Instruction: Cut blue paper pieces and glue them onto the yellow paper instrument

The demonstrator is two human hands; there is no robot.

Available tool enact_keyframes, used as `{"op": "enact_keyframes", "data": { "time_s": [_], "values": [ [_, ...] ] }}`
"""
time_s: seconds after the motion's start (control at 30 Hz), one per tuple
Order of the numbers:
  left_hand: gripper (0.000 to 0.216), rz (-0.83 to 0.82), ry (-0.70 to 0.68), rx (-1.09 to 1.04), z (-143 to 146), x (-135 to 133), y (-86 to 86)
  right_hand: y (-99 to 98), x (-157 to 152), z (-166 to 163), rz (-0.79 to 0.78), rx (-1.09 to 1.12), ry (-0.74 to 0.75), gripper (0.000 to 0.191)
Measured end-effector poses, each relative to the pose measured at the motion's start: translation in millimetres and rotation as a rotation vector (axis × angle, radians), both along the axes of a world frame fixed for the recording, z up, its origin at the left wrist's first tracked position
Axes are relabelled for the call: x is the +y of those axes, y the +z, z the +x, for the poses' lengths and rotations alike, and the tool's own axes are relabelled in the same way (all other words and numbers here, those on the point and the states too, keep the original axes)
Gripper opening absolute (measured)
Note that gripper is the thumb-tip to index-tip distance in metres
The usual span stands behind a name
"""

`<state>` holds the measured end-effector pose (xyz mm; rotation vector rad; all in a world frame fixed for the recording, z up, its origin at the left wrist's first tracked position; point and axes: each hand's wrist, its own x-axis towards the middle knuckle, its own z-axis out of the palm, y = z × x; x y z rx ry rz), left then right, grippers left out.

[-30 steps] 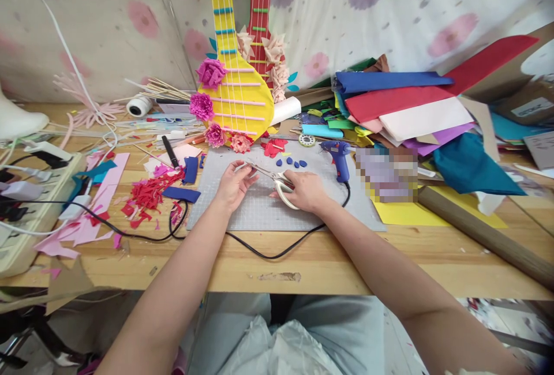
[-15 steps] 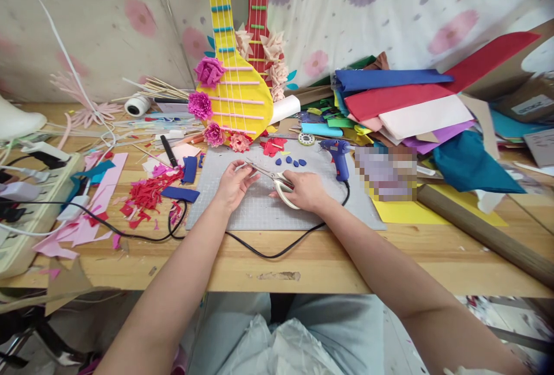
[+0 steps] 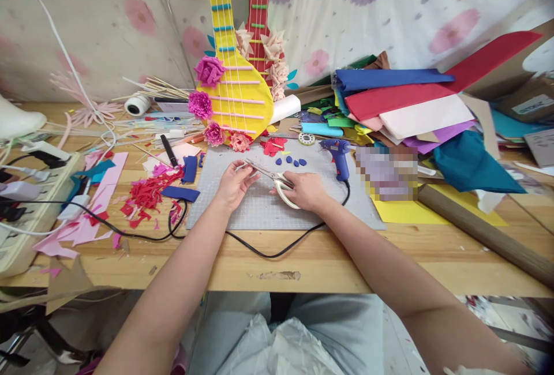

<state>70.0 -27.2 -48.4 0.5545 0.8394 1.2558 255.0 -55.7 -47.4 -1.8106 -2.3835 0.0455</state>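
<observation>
My right hand (image 3: 306,189) grips the cream handles of a pair of scissors (image 3: 272,179) whose blades point left over the grey cutting mat (image 3: 277,213). My left hand (image 3: 234,183) rests by the blade tips with its fingers curled, pinching something too small to make out. Several small blue cut pieces (image 3: 291,161) lie on the mat just beyond the scissors. A blue glue gun (image 3: 338,156) stands to the right of my right hand, its black cord (image 3: 277,251) looping along the mat's near edge.
A yellow paper guitar (image 3: 234,86) with pink flowers and a red one (image 3: 259,11) lean on the wall. Red paper scraps (image 3: 149,193) and blue strips (image 3: 182,193) lie left of the mat. Coloured sheets (image 3: 411,109) pile at right, a power strip (image 3: 30,213) at left.
</observation>
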Motion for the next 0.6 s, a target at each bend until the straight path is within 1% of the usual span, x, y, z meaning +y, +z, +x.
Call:
{"op": "enact_keyframes", "data": {
  "time_s": [0.17, 0.3, 0.43, 0.6],
  "values": [
    [0.026, -0.011, -0.001, -0.006, 0.3, -0.2, 0.6, 0.6, 0.0, 0.8, 0.0, -0.014, -0.029, 0.052],
    [0.026, -0.005, -0.016, -0.017, 0.3, -1.2, 2.1, 3.1, 0.0, 1.4, -0.033, 0.05, -0.045, 0.048],
    [0.026, 0.01, -0.031, -0.029, 0.2, -1.9, 2.7, 5.2, 0.0, 3.2, -0.032, 0.099, 0.008, 0.045],
    [0.027, 0.029, -0.045, -0.02, -0.9, -1.6, 2.4, 6.3, -0.3, 5.4, 0.004, 0.035, 0.043, 0.044]
  ]
}}
